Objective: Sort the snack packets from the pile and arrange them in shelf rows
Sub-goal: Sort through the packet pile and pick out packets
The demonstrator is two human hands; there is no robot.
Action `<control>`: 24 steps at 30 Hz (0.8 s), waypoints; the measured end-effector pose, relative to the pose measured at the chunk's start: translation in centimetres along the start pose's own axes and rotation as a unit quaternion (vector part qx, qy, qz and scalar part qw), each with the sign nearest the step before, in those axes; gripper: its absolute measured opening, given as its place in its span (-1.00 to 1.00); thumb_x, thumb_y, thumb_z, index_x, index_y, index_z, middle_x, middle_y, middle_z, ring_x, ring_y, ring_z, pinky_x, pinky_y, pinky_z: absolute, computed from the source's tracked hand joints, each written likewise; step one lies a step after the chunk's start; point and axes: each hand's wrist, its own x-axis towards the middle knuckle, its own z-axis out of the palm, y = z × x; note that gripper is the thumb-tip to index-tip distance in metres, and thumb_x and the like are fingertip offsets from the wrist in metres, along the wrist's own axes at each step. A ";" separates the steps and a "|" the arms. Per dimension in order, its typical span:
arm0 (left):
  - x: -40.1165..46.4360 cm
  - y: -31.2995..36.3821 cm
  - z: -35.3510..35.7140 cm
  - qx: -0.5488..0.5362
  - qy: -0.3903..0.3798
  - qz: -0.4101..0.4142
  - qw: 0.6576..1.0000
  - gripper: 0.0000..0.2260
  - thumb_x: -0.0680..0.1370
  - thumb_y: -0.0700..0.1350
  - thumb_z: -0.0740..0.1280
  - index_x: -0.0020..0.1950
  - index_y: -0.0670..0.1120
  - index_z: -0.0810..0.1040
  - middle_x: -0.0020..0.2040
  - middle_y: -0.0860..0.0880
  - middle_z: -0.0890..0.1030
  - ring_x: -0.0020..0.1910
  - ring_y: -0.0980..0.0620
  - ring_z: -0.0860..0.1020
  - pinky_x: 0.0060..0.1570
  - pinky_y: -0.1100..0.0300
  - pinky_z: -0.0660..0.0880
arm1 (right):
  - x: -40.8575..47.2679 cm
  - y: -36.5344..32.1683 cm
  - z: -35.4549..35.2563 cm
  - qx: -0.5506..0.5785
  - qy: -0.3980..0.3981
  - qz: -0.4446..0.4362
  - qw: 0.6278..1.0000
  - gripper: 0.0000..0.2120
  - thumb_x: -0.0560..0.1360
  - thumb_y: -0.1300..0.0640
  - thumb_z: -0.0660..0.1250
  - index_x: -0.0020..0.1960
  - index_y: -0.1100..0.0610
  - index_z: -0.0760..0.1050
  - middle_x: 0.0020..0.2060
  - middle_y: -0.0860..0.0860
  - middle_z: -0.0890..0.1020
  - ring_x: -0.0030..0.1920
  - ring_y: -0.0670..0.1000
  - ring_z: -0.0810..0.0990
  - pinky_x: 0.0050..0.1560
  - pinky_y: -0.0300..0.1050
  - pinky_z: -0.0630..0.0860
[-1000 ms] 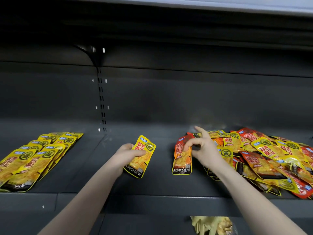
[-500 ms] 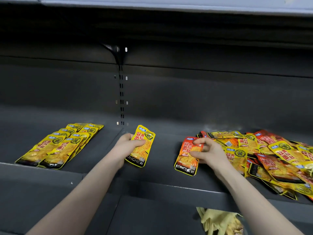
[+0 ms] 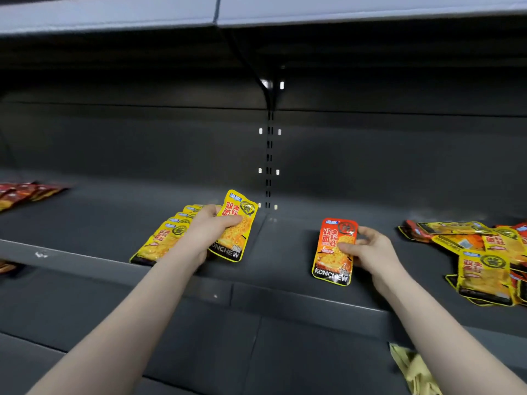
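Note:
My left hand [image 3: 204,235] grips a yellow snack packet [image 3: 235,225], held upright just right of the row of yellow packets [image 3: 162,240] lying on the dark shelf [image 3: 279,252]. My right hand [image 3: 368,252] pinches a red-orange packet [image 3: 332,252] by its right edge, above the shelf's middle. The mixed pile of yellow and red packets [image 3: 479,252] lies at the right of the shelf. A row of red packets [image 3: 25,192] lies at the far left.
The shelf's front lip [image 3: 85,263] runs across below my hands. A slotted upright [image 3: 269,155] stands in the back wall. The upper shelf [image 3: 256,12] overhangs. A yellowish bag [image 3: 410,369] sits on the lower level at bottom right.
The view has swung left. Both hands moved left with their packets; the red-orange packet is now well away from the pile, and the yellow packet is beside the yellow row.

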 end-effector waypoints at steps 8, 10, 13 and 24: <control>5.4 0.3 -12.0 -0.016 0.023 0.038 0.999 -0.88 0.49 -0.19 0.40 -0.08 -0.11 0.47 -0.21 -0.08 0.60 -0.31 0.01 0.55 -0.25 0.17 0.49 | 1.3 0.0 10.7 0.031 0.022 -0.015 0.999 -0.68 0.42 0.44 0.36 0.10 0.16 0.47 -0.19 0.09 0.63 -0.20 0.07 0.61 -0.12 -0.04 0.54; 6.2 -0.2 -13.5 -0.013 0.019 0.041 0.999 -0.88 0.50 -0.20 0.39 -0.09 -0.10 0.46 -0.21 -0.06 0.60 -0.30 0.02 0.55 -0.25 0.17 0.49 | 1.4 0.2 12.5 0.031 0.027 -0.014 0.999 -0.68 0.42 0.44 0.36 0.10 0.16 0.48 -0.19 0.10 0.63 -0.20 0.07 0.61 -0.13 -0.05 0.54; 6.6 -1.4 -14.2 0.011 0.003 0.040 0.999 -0.85 0.50 -0.20 0.39 0.00 -0.11 0.45 -0.15 -0.06 0.61 -0.25 0.03 0.57 -0.21 0.15 0.49 | 1.3 0.5 13.9 0.016 0.044 -0.014 0.999 -0.66 0.41 0.44 0.37 0.13 0.18 0.48 -0.19 0.10 0.63 -0.18 0.09 0.61 -0.01 0.02 0.54; 6.3 -2.7 -10.3 0.042 -0.021 0.051 0.998 -0.72 0.47 -0.16 0.40 0.13 0.00 0.43 0.05 -0.04 0.60 0.06 -0.06 0.58 0.19 -0.07 0.47 | 2.0 0.0 12.4 -0.012 0.076 -0.015 0.997 -0.65 0.41 0.43 0.38 0.12 0.15 0.46 -0.15 0.09 0.62 -0.08 0.16 0.60 0.08 0.07 0.51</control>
